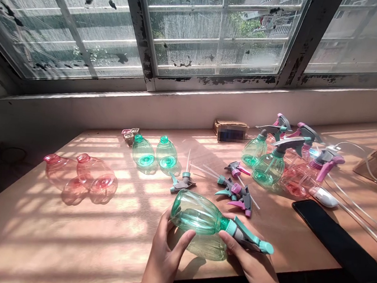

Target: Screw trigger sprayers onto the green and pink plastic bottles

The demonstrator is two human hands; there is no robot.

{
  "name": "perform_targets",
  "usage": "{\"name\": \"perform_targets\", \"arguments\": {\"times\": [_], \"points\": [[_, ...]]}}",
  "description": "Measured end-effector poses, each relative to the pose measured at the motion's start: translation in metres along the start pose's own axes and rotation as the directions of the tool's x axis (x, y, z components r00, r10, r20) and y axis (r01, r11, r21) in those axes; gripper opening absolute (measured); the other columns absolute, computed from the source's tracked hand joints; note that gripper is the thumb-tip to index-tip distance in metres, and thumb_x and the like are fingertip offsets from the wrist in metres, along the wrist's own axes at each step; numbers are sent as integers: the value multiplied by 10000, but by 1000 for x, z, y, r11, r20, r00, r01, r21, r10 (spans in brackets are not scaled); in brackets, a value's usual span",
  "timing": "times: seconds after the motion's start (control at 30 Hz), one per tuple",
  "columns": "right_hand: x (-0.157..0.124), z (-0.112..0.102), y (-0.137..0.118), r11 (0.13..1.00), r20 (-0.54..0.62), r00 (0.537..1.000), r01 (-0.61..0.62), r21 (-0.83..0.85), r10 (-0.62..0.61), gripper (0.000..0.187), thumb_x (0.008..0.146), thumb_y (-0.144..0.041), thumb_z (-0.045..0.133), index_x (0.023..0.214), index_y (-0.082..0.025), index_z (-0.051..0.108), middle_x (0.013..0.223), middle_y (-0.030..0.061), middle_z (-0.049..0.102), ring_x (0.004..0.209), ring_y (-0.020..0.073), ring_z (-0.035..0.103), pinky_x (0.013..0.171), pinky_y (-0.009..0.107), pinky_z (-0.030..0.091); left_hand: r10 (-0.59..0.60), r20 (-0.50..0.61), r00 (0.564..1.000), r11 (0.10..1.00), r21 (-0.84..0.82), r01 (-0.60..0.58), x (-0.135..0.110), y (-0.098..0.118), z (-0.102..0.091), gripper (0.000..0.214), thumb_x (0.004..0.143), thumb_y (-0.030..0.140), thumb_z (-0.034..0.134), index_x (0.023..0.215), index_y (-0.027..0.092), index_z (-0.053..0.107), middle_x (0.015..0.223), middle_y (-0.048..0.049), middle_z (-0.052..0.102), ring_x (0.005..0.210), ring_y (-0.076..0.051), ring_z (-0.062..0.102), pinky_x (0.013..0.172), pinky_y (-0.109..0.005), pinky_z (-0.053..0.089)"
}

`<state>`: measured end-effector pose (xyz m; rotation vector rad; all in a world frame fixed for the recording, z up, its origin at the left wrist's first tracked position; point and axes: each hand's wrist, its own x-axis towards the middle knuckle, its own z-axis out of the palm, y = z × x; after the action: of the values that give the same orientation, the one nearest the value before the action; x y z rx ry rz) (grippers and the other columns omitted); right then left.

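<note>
A clear green spray bottle (198,213) lies on its side between my hands, just over the table's front edge area, its grey and teal trigger head (249,236) pointing right. My left hand (169,251) holds the bottle's base end, thumb along its near side. Around the neck and the teal collar, my right hand (247,258) is closed, with the thumb on top and other fingers hidden behind. Beyond the bottle lie a loose teal spray head (183,183) and a pile of several pink and teal spray heads (237,190).
Two open green bottles (143,150) and two open pink bottles (97,175) stand to the left. Several bottles with spray heads (269,167) are grouped at right. Near them are a white mouse (326,197), a black phone (333,235), cables and a small brown box (231,131).
</note>
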<state>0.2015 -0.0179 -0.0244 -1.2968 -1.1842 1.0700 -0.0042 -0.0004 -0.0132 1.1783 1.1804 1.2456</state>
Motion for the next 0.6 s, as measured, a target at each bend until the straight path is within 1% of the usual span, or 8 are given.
{"name": "perform_targets", "arguments": {"times": [0.07, 0.13, 0.27, 0.37, 0.43, 0.53, 0.6], "points": [[0, -1, 1, 1000, 3, 1000, 14, -9, -14, 454, 904, -569, 778, 1249, -277, 731, 1032, 40, 775, 1220, 315, 657, 945, 320, 546, -2, -1, 1000, 1000, 0, 2, 0, 0, 0, 668, 892, 461, 768, 1466, 236, 508, 1416, -131, 672, 1328, -323, 636, 1113, -450, 490], [0, -2, 1, 1000, -6, 1000, 10, -13, -10, 454, 906, -568, 777, 1251, -278, 730, 1040, 43, 779, 1244, 319, 646, 942, 320, 549, 1, -13, 1000, 1000, -1, -1, 0, 1, 1, 671, 887, 465, 771, 1464, 237, 517, 1402, -127, 681, 1316, -321, 644, 1108, -443, 495], [-1, -2, 1, 1000, -6, 1000, 5, -26, -6, 458, 906, -575, 770, 1247, -273, 729, 1056, 41, 786, 1240, 320, 654, 925, 318, 562, 6, -16, 1000, 1000, 1, -6, 0, 1, 1, 672, 877, 478, 777, 1453, 233, 530, 1377, -123, 697, 1305, -317, 651, 1096, -428, 503], [-1, -1, 0, 999, -22, 999, 28, -34, -28, 430, 902, -570, 774, 1196, -257, 746, 1159, 57, 788, 1205, 324, 682, 902, 317, 578, 4, -13, 1000, 1000, 8, -4, 0, 0, 0, 670, 884, 479, 771, 1457, 240, 522, 1384, -119, 695, 1303, -312, 654, 1099, -426, 501], [-1, -1, -2, 998, -28, 999, 42, -40, -44, 440, 902, -568, 773, 1208, -253, 751, 1197, 66, 787, 1168, 323, 703, 928, 328, 580, 4, -11, 1000, 1000, 12, -3, 0, -1, 0, 670, 891, 480, 762, 1463, 240, 509, 1392, -122, 692, 1308, -314, 653, 1107, -434, 495], [-1, 0, -5, 998, -39, 998, 38, -54, -40, 444, 903, -579, 764, 1221, -270, 751, 1123, 54, 803, 1111, 313, 722, 1031, 366, 539, 7, -11, 1000, 1000, 14, -7, 0, -4, -1, 671, 894, 481, 757, 1463, 237, 499, 1395, -126, 693, 1324, -319, 644, 1116, -443, 488], [-2, 2, -6, 998, -72, 997, 32, -52, -36, 448, 885, -600, 768, 1191, -272, 759, 1085, 53, 801, 1089, 317, 722, 1046, 383, 525, 11, -12, 1000, 1000, 10, -11, 0, -6, -1, 671, 884, 485, 765, 1452, 234, 510, 1395, -131, 692, 1320, -322, 646, 1111, -445, 493]]}}
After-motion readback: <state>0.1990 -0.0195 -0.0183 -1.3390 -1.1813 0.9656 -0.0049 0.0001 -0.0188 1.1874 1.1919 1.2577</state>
